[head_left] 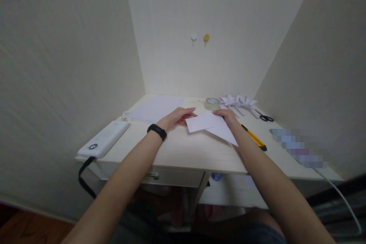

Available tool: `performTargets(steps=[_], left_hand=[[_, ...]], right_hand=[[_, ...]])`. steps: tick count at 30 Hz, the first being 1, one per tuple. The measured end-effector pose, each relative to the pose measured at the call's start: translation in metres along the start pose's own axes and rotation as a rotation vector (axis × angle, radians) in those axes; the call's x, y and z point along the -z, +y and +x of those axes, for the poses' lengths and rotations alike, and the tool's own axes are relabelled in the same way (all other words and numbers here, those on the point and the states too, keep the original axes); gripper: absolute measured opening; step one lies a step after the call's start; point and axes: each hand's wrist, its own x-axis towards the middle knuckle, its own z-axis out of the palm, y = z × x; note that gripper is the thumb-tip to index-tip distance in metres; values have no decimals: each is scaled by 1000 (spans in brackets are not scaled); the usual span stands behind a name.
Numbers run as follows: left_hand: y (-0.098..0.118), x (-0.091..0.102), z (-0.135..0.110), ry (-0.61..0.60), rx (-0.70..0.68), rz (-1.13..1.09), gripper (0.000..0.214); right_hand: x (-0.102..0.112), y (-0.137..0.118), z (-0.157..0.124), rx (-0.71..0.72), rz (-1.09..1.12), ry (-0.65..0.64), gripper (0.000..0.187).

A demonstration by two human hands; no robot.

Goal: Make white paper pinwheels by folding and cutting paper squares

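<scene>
A white sheet of paper [211, 122], folded so that two flaps spread apart, is held up over the middle of the desk. My right hand [225, 115] pinches its upper edge between thumb and fingers. Beside the paper's left end is my left hand [182, 116], with fingers stretched out and thumb apart. Some of its fingertips come close to the paper's corner, and I cannot tell whether they touch. A black band circles my left wrist. Close to my right forearm lies a yellow and black utility knife [254, 137].
Flat white sheets [158, 107] lie at the back left, near a white power bank [104, 140] with a black strap. Folded paper pieces [238, 101], a roll of tape [212, 103] and black scissors [265, 117] lie at the back right. Walls enclose the desk [177, 152] on three sides.
</scene>
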Motion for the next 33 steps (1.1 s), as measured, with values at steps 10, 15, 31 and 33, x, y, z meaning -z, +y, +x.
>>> performTargets(steps=[10, 15, 31, 33], left_hand=[[-1, -13, -6, -171, 37, 216, 13], [-2, -23, -5, -191, 68, 230, 8], [5, -5, -8, -84, 29, 173, 5], [2, -5, -7, -67, 1, 144, 11]], right_hand=[[-7, -14, -23, -209, 69, -479, 17], [-7, -14, -23, -245, -54, -572, 19], [24, -6, -8, -194, 171, -428, 24], [19, -3, -8, -198, 231, -391, 27]])
